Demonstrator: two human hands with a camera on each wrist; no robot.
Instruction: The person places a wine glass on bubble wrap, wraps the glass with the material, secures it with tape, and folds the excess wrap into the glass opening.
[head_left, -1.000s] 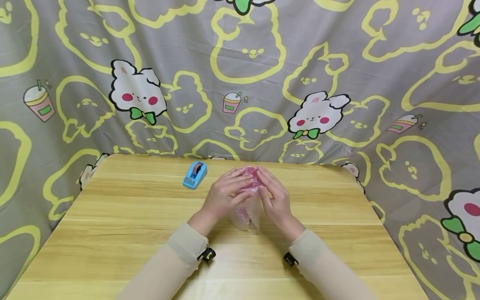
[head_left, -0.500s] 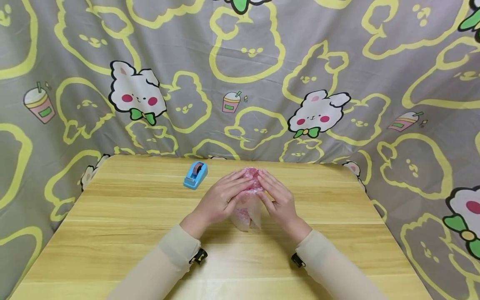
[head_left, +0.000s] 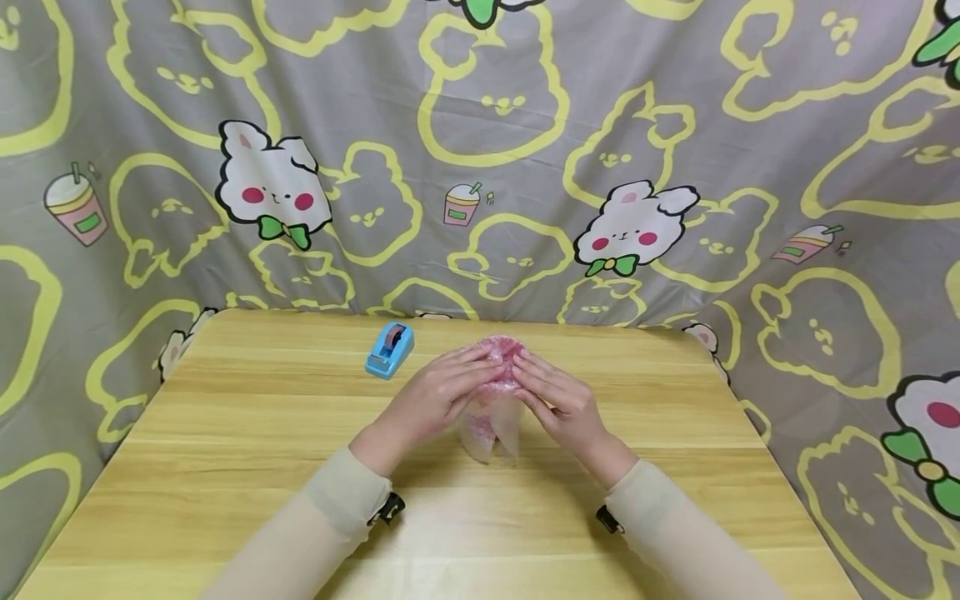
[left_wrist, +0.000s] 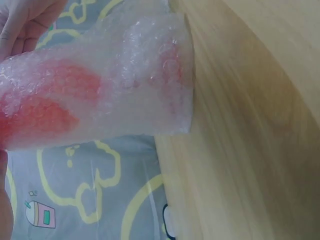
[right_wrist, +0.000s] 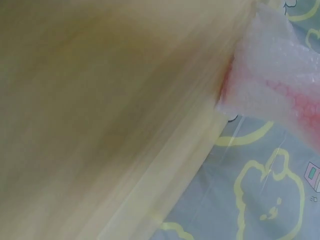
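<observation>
Bubble wrap (head_left: 491,412) around something pinkish red stands upright near the middle of the table. Its upper part is folded or bunched between both hands, and the wrapped thing's shape is blurred by the film. My left hand (head_left: 431,396) holds the top from the left, fingers laid over it. From the right, my right hand (head_left: 568,404) grips the same top, thumb lower down. The left wrist view shows red patches through the bubble wrap (left_wrist: 150,75), with part of the right hand (left_wrist: 30,25) beside it. In the right wrist view only the lower bubble wrap (right_wrist: 270,65) shows.
A blue tape dispenser (head_left: 390,350) with a roll of tape stands on the wooden table (head_left: 262,433), left of the hands. Behind the table's back edge hangs a grey patterned curtain (head_left: 405,100).
Both hands have shifted slightly on the top of the bubble wrap, and the wrists have spread further apart. More of the pink top shows between the fingers. The tape dispenser stays put.
</observation>
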